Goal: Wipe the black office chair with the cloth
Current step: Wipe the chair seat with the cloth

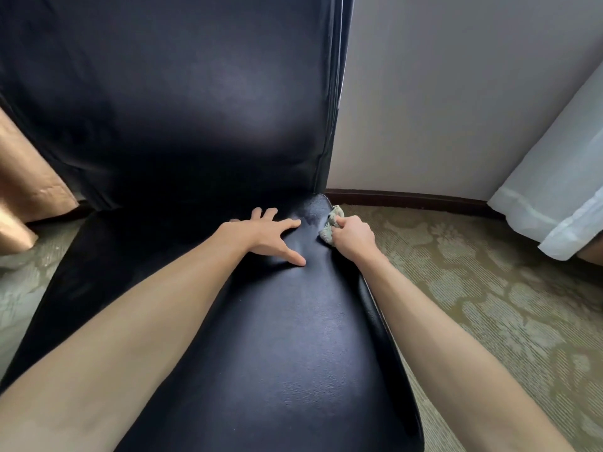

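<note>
The black office chair [287, 337] fills the view, its glossy seat below and its tall backrest above. My left hand [261, 234] lies flat on the rear of the seat with fingers spread, pressing into the cushion. My right hand [352, 238] grips a small crumpled pale green-grey cloth [329, 228] at the seat's rear right edge, close to where the seat meets the backrest. Most of the cloth is hidden inside my fist.
Patterned green-beige carpet [489, 305] spreads to the right of the chair. A pale wall with a dark skirting board [408, 197] stands behind. A white sheer curtain [554, 177] hangs at the far right. Tan fabric [23, 177] shows at the left edge.
</note>
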{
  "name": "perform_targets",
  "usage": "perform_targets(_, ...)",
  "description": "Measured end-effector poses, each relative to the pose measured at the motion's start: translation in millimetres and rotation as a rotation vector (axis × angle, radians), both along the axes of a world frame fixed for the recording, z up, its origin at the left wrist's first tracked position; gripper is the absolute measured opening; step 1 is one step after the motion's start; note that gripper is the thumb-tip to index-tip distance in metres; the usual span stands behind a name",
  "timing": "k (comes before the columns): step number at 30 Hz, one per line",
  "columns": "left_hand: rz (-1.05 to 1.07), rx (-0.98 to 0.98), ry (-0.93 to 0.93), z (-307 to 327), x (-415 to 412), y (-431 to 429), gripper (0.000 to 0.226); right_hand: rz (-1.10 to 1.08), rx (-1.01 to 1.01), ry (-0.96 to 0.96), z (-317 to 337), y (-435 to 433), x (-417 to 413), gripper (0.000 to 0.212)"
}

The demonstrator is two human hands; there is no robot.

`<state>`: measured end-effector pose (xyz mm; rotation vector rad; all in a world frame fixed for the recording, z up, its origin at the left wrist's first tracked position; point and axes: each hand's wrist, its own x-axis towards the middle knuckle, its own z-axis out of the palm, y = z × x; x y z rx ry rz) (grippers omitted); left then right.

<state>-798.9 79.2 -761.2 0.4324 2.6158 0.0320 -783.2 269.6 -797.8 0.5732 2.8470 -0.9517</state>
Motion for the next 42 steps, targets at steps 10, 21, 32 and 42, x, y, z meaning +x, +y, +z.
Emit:
perform_targets(10, 0.035, -0.002, -0.044, 0, -5, -7, 0.102, 0.253, -0.008, 0.011, 11, -15, -57, 0.045)
perform_targets(21, 0.073, -0.018, -0.023, -2, -7, -7, 0.103, 0.456, 0.094, 0.010, 5, -3, -44, 0.051)
perform_targets(32, -0.006, -0.004, -0.074, -3, -3, -4, 0.102, 0.478, 0.082, 0.005, 10, -8, -61, 0.052)
perform_targets(42, -0.044, 0.058, 0.012, -4, 4, -1, 0.112, 0.423, 0.099, 0.038, 0, 10, -26, 0.056)
